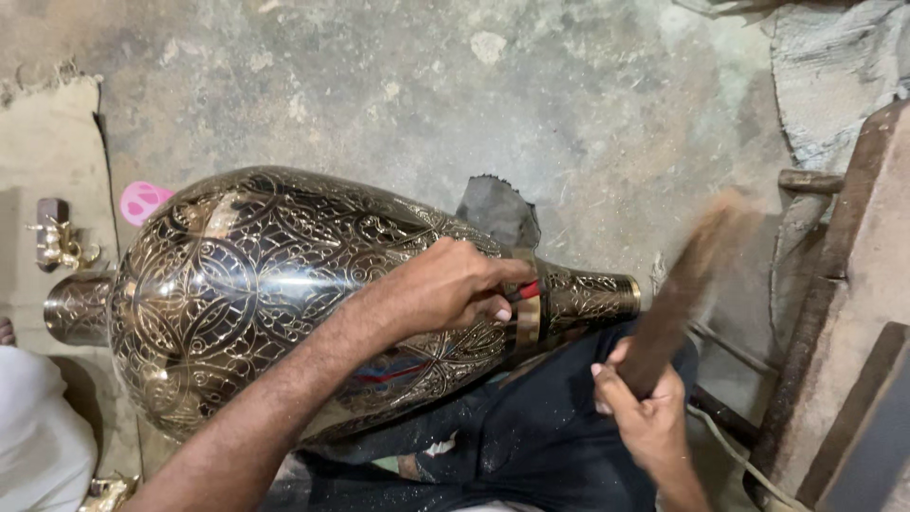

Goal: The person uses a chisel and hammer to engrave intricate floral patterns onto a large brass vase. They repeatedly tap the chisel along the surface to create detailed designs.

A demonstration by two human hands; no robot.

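Observation:
A large brass vase (246, 284) with engraved floral patterns lies on its side across my lap, its neck (592, 296) pointing right. My left hand (455, 284) rests on the vase's shoulder and pinches a small red-handled tool (527, 291) against the band at the neck. My right hand (645, 412) grips the lower end of a wooden mallet (687, 280), which is raised and blurred above the neck.
A dark cloth (498, 210) sits behind the vase on the concrete floor. Small brass pieces (62, 245) and a pink scrap (142, 201) lie at the left on sacking. Wooden planks (858, 313) and a rod stand at the right. White cloth (33, 427) shows at lower left.

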